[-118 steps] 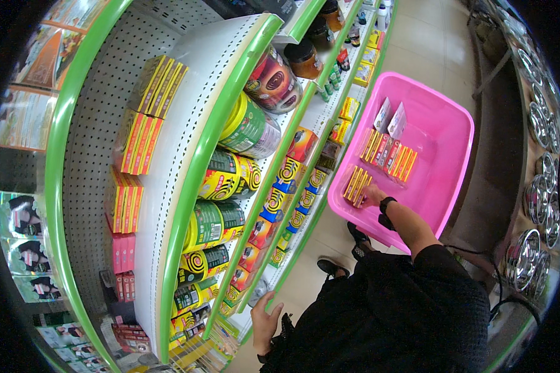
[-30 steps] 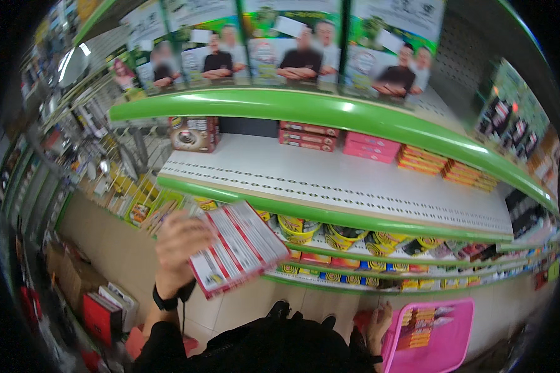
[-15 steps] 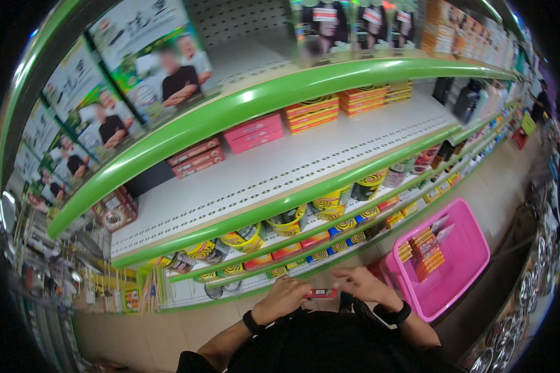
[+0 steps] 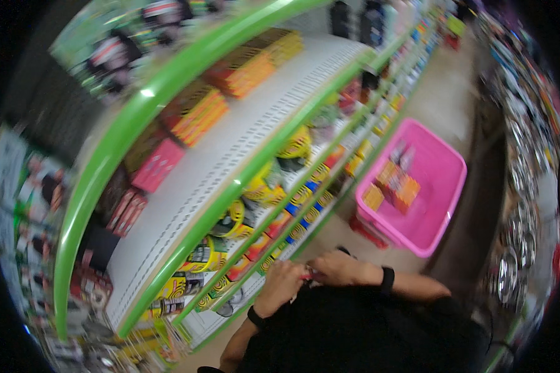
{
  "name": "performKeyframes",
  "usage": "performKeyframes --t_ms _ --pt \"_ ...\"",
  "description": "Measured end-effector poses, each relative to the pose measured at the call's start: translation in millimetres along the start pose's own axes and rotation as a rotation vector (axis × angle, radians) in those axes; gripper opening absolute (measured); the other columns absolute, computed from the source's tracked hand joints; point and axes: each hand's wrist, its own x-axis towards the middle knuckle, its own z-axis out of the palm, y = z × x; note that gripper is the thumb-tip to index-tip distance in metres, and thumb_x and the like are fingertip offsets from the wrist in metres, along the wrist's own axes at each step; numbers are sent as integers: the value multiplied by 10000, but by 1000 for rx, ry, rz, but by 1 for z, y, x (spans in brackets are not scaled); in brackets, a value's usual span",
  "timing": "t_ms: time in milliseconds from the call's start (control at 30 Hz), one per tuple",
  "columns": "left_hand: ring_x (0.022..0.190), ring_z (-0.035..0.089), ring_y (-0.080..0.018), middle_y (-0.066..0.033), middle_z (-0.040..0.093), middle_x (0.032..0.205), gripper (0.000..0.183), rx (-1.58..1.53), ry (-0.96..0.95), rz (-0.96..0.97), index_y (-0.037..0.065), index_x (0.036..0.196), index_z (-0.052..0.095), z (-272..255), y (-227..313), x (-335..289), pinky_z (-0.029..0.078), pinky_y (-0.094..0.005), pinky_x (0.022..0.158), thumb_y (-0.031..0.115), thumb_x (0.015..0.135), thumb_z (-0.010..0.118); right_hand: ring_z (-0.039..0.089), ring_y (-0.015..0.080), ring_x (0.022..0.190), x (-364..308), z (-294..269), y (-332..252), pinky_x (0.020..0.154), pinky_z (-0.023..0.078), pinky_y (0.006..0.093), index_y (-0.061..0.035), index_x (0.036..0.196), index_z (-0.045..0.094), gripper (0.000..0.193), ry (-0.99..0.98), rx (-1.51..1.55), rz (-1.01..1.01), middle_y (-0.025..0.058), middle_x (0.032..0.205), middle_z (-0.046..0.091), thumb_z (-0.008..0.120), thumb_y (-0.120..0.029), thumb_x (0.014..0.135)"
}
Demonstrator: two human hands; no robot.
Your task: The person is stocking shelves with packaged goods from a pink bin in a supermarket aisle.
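Observation:
My left hand (image 4: 282, 287) is closed on a small red flat box (image 4: 309, 274), held low in front of my body. My right hand (image 4: 343, 268) has its fingers drawn together at the other end of the same box. Most of the box is hidden by my fingers, and motion blurs it. To the right of both hands stands a pink plastic tub (image 4: 445, 217) with orange-and-yellow boxes (image 4: 397, 186) in it.
Left of me is a shelf unit with green edges (image 4: 238, 183). Its white shelf (image 4: 230, 140) bears stacked pink boxes (image 4: 158, 165) and orange boxes (image 4: 199, 115); yellow tubs (image 4: 230, 217) sit below. Shiny metal goods (image 4: 507, 267) line the right side.
My view has turned to the right. My right hand, with fingers spread before, has come in and closed at the red box beside my left hand.

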Motion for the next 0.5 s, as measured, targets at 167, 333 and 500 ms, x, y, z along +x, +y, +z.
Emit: performKeyframes --t_ms 167,333,500 --pt "1017 605 -335 -185 658 1001 446 -98 321 -68 24 1050 662 -41 4 38 449 -434 895 145 655 828 661 405 828 6 -32 27 737 538 482 -49 975 659 239 73 30 82 223 820 669 676 -230 820" --pt "1037 623 -362 -206 659 1099 536 -310 436 -360 -13 1124 633 -11 -48 11 467 -429 920 112 649 845 655 376 731 -40 -46 92 665 521 487 -33 962 689 224 392 174 394 204 769 659 660 -211 829" --pt "1080 629 -238 -166 654 1149 475 -268 255 -500 -59 1191 593 -9 -60 -24 495 -348 951 -37 737 732 671 343 629 -79 -65 165 594 508 443 107 861 649 284 1010 322 777 296 668 607 601 -157 769"
